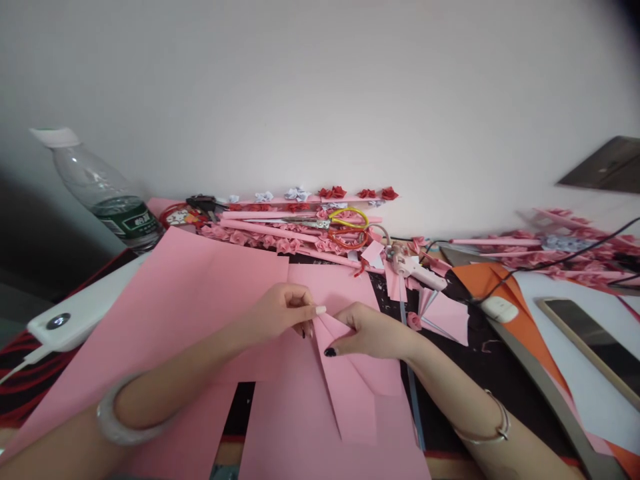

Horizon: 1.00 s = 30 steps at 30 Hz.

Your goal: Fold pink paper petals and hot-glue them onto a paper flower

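A sheet of pink paper [353,407], partly folded over into a narrow strip, is between my two hands. My left hand [287,310] pinches its upper left end between thumb and fingers. From the other side, my right hand [367,330] grips the fold, its thumb lying on top and its other fingers hidden behind the paper. Beneath both hands lie larger flat pink sheets [175,320], overlapping one another. Just right of my right hand is a fan of small pink paper pieces [447,320].
At the back lie paper flower stems [270,233], yellow-handled scissors [345,220] and a pink glue gun [415,267]. A plastic bottle [110,193] and a white power bank [90,307] stand left. On the right are a phone [595,347], a white mouse-like object [500,309] and a black cable.
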{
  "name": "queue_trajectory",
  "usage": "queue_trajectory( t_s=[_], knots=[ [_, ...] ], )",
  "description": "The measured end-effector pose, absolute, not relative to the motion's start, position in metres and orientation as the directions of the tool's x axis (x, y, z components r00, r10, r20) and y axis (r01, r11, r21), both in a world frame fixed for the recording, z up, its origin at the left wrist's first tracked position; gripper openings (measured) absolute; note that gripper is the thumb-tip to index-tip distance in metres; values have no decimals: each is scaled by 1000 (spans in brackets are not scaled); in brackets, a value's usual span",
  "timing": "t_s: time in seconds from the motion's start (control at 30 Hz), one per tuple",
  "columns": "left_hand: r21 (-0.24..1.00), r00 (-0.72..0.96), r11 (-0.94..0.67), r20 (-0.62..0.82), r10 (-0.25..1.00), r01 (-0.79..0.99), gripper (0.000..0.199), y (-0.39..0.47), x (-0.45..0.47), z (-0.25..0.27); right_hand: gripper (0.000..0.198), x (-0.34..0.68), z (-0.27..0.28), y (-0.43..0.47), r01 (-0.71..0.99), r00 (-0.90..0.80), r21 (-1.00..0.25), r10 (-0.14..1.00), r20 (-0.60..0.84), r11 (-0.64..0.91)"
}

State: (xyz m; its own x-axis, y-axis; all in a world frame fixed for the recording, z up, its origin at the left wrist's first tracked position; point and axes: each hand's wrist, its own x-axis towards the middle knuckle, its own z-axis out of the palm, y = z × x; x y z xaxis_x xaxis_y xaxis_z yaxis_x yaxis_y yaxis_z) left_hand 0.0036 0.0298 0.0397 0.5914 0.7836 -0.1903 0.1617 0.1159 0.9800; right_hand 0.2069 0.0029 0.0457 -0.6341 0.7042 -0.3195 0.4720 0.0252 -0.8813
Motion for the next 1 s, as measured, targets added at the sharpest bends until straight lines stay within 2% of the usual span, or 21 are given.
queue_trajectory(
  t_s=[0.13,0.3,0.43,0.63,0.8,1.0],
  knots=[
    [982,645,49,-156,748,180,32,29,2,39,44,211,42,4,468,-667,-883,661,-345,12],
    [977,675,42,-174,717,208,39,29,1,34,36,213,40,5,431,-717,-902,617,-325,26],
    [967,680,8,-186,709,255,43,31,0,33,42,214,41,4,478,-701,-877,623,-346,52],
    [918,698,-105,-212,684,382,33,28,-2,39,43,213,44,2,567,-669,-820,625,-402,79],
    [932,774,14,-310,552,363,30,27,-2,41,36,213,46,3,604,-686,-787,587,-430,129],
    [943,834,140,-332,441,301,32,26,-2,40,33,219,45,6,548,-768,-815,498,-401,188]
  ],
)
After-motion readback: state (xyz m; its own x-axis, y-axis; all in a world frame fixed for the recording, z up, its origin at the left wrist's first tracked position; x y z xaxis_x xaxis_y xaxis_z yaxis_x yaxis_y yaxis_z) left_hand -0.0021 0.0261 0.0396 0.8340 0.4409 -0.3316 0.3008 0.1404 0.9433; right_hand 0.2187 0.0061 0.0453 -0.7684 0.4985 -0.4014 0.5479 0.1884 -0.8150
